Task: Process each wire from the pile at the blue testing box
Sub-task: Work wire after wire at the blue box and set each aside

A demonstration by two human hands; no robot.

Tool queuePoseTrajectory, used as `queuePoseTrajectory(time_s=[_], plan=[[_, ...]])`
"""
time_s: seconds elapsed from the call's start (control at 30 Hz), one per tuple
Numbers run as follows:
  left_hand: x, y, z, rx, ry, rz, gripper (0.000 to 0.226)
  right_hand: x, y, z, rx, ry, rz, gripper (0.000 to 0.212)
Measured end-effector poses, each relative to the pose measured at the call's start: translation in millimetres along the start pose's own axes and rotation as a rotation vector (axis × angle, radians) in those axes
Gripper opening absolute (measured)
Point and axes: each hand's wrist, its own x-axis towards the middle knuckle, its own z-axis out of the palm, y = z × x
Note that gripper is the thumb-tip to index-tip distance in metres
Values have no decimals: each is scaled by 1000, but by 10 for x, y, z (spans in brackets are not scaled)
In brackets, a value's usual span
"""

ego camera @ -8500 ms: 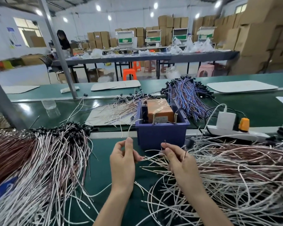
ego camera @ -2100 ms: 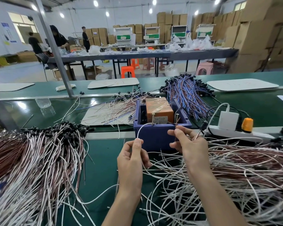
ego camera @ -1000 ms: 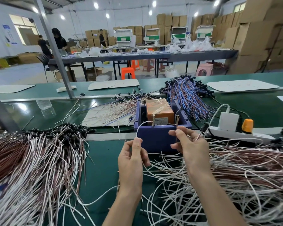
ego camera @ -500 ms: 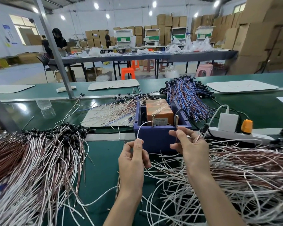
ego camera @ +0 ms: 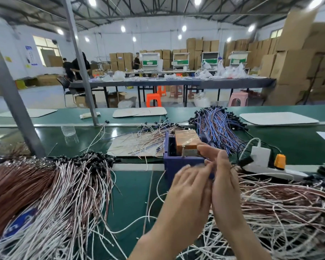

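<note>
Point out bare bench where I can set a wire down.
Bare green strip between the left wire pile and the blue testing box; also bare belt behind the power strip. Crowded: the right wire pile.

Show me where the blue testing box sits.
Head view, centre: the blue testing box sits just behind the right hand, left of the white power strip.
</note>
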Motion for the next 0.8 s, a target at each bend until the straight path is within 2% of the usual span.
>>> queuePoseTrajectory(time_s=[0.13,0.23,0.3,0.33,0.37,0.43,0.5,0.63,0.7,0.8], plan=[[-41,-2,-247,-116,-179,-7,34,180,-264,13,205,-59,81,56],[-122,-134,-408,-8,-263,-12,30,279,-275,-35,310,-76,124,58],[-160,-271,-572,39,-260,-56,36,298,-199,-50,341,-199,132,56],[-144,-350,-675,52,-219,-109,36,278,-135,-51,358,-289,191,59],[-109,-448,-777,52,-132,-162,36,245,-34,-42,352,-370,275,71],[31,-648,-986,30,105,-198,37,144,228,-7,323,-485,463,92],[268,-813,-1128,36,231,-196,33,21,454,2,337,-487,600,81],[996,-1239,-1074,136,268,-245,32,-31,715,-47,508,-321,695,49],[1489,-1474,-927,272,183,-333,37,-10,775,-66,623,-262,727,48],[2007,-1808,-643,540,-166,-619,57,-16,805,-81,631,-222,740,40]])
